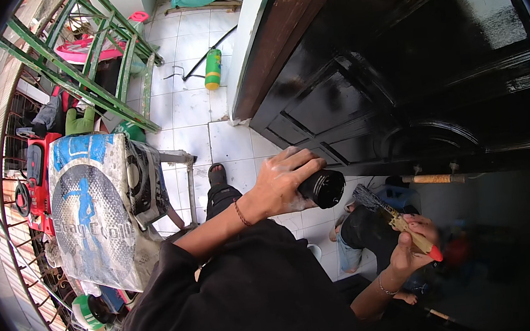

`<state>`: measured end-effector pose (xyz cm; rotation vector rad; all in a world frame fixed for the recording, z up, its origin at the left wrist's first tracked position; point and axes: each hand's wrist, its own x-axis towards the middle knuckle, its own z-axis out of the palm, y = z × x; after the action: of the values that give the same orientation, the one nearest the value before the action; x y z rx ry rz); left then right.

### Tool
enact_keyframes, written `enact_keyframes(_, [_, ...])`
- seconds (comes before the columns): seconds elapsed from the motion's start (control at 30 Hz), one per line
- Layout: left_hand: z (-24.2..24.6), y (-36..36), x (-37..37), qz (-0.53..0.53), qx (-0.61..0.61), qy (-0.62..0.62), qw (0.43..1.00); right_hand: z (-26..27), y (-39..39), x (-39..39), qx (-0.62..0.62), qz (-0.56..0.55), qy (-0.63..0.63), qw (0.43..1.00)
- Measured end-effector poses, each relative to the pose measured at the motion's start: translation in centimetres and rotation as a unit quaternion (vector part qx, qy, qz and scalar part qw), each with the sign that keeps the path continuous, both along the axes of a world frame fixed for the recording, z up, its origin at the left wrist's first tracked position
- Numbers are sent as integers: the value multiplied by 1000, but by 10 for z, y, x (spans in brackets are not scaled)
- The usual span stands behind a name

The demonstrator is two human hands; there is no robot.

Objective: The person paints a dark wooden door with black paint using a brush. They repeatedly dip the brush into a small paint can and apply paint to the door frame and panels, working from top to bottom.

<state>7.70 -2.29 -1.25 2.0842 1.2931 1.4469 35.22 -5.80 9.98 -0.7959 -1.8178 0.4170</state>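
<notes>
My left hand (282,183) is wrapped around a black cylindrical container (323,189), held tilted with its round end toward the door. Pale smears mark the fingers. In my right hand (411,242) is a paintbrush (399,221) with a worn wooden handle and a red tip. Its bristles, dark with black paint, point up and left toward the container, with a gap between them. Beyond both hands stands a glossy black panelled door (336,104). A handle with a wooden grip (433,179) sits on its near edge.
Behind my right hand another person (366,232) sits or crouches low. To the left stands a table under a printed plastic cover (93,217). Further off are a green stepladder (91,77) and a green spray bottle (212,69) with a hose on the tiled floor (231,140).
</notes>
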Motion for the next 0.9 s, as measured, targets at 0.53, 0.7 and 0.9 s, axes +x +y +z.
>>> enact_keyframes(0.53, [4,91,-111,-7,-25,29,999,84,163,-197,-131,210,-372,895])
enact_keyframes(0.7, [-7,105,-110,15,-51,9,999,61,189,-189,-320,125,-245,907])
enact_keyframes(0.9, [-21,117,-106,30,-72,19,997,13,206,-170,-483,35,45,874])
